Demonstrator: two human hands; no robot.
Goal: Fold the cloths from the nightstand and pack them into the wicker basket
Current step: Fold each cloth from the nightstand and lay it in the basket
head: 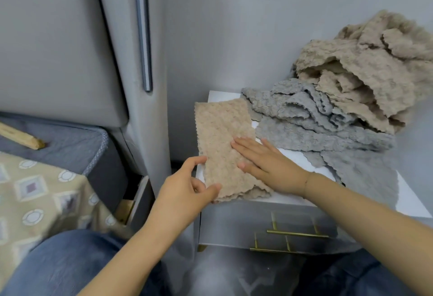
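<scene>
Folding is the step in hand, with one cloth halfway through it and most of the work judged still ahead. Largest in view, beyond and to the right of the right hand, is the heap of unfolded cloths (346, 99), beige ones piled over grey ones, spreading across the white worktop (407, 204) of the nightstand and draping over its near edge. The beige cloth (222, 141) being folded lies as a long strip under both hands, at the worktop's left edge. The right hand (267, 167) lies flat on it, fingers straight and pressing it down. The left hand (187, 188) pinches the strip's near left edge between thumb and curled fingers. The next move likely calls for lifting that near end over onto the far one while the flat hand holds the crease. The wicker basket is not in view, so its place cannot be told. A bed (58, 146) sits left of the left hand.
</scene>
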